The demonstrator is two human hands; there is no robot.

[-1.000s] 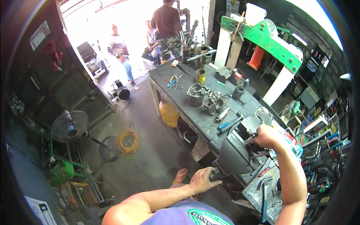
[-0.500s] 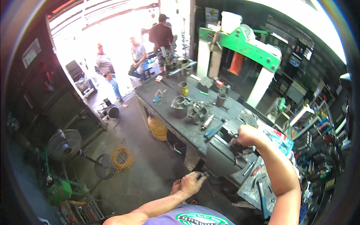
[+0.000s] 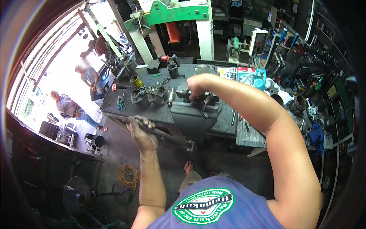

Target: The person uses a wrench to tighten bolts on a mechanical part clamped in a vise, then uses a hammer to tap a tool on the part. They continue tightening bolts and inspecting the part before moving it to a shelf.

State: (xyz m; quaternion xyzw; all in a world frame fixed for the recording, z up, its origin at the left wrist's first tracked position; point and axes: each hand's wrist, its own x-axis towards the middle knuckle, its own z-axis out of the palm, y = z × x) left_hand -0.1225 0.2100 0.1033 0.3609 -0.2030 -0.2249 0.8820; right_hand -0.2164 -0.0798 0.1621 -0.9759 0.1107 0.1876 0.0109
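Observation:
My left hand (image 3: pixel 142 134) is wrapped round a long metal bar (image 3: pixel 171 139), which runs down to the front screw of a big grey bench vise (image 3: pixel 192 118). My right hand (image 3: pixel 196 86) is closed over a dark metal part (image 3: pixel 207 102) at the top of the vise jaws; its fingertips are partly hidden. Just left of the jaws stands a shiny cylindrical part (image 3: pixel 171 95), with open metal housings (image 3: pixel 156 94) beside it. Blue-handled pliers (image 3: pixel 121 101) lie farther left on the dark workbench (image 3: pixel 126 112).
A green-and-white press frame (image 3: pixel 179 11) stands behind the bench, tools and parts crowd the right. Two people (image 3: pixel 68 105) (image 3: pixel 91 78) sit by the open doorway, another (image 3: pixel 101 45) is behind them. A fan (image 3: pixel 78 196) and coiled orange hose (image 3: pixel 129 175) are at lower left.
My left hand has risen toward the left, and the bar now extends from the vise screw under it. My right hand stays at the jaws. The whole view has turned and shifted.

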